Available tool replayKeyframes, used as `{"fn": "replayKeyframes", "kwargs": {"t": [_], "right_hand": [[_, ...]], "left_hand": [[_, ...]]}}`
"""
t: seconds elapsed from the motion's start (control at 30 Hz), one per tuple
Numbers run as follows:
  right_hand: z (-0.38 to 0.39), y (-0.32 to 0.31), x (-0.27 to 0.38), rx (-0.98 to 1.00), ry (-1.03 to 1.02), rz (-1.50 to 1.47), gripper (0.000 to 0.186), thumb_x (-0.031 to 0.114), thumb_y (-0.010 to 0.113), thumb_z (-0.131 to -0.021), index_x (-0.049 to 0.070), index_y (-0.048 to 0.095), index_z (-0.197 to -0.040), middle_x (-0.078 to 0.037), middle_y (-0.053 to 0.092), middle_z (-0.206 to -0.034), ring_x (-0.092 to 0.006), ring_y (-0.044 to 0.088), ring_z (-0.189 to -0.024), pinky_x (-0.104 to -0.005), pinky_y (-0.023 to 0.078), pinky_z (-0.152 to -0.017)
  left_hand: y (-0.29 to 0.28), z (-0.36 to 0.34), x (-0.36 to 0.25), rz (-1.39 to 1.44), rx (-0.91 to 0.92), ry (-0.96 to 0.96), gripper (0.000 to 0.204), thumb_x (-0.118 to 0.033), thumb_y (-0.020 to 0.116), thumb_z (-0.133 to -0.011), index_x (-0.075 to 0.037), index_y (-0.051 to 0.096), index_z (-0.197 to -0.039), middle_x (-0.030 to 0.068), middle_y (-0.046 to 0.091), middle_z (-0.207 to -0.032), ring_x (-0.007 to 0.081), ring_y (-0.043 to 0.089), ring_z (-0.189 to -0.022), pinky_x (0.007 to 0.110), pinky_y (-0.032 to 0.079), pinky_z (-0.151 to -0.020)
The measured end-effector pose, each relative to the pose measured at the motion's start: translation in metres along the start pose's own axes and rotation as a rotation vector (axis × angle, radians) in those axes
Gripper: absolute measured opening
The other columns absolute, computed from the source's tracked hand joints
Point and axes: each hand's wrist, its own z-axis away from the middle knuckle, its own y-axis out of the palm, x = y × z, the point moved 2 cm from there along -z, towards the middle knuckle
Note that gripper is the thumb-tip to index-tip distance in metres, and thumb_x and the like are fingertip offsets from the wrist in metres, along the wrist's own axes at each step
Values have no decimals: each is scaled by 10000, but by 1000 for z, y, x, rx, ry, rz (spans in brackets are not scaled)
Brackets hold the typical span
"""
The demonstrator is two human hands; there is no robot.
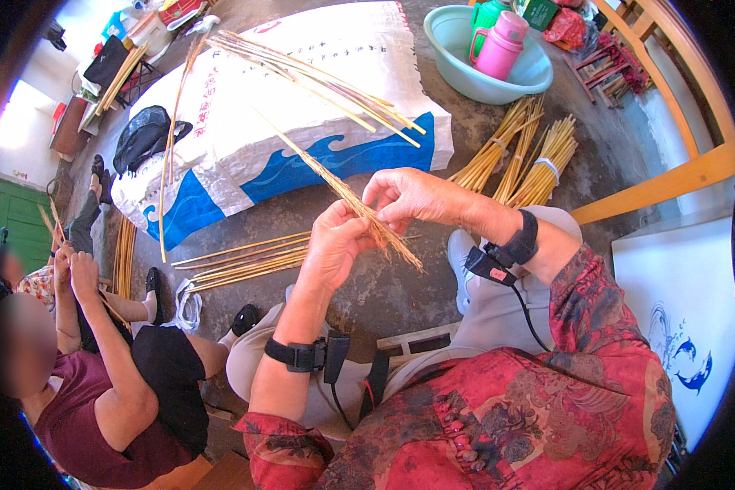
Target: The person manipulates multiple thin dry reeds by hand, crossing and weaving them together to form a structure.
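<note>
Two hands at work — left hand (335,243) and right hand (407,198), fingertips pinched together on a straw stalk's (322,170) bushy end, dead centre. Tied bundles (552,159) at two o'clock look finished; loose stalks (302,67) at eleven — on a white sheet (359,45) — apparently remain.

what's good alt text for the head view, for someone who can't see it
A person's left hand and right hand hold dry straw near its bristly end. Beyond, loose stalks lie on a white sheet with a blue wave pattern; tied straw bundles are at right, and a co-worker in maroon sits at left.
</note>
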Motion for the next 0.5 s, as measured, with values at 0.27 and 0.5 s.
{"fn": "replayKeyframes", "kwargs": {"t": [0.27,0.5], "right_hand": [[2,0,5,-18,18,-163,298,59,574,-716,-20,481,-988,-96,548,-830,-161,578,-676,-275,506,-597],[-1,1,4,-29,6,-220,295,39,563,-709,-30,488,-987,-101,538,-857,-173,581,-687,-286,515,-591]], "left_hand": [[-3,2,-2,80,60,10,192,-46,514,-773,-15,496,-962,100,586,-868,202,602,-758,355,511,-652],[6,6,-5,171,83,-26,176,-80,534,-793,-34,498,-959,65,575,-849,163,583,-733,335,512,-638]]}}
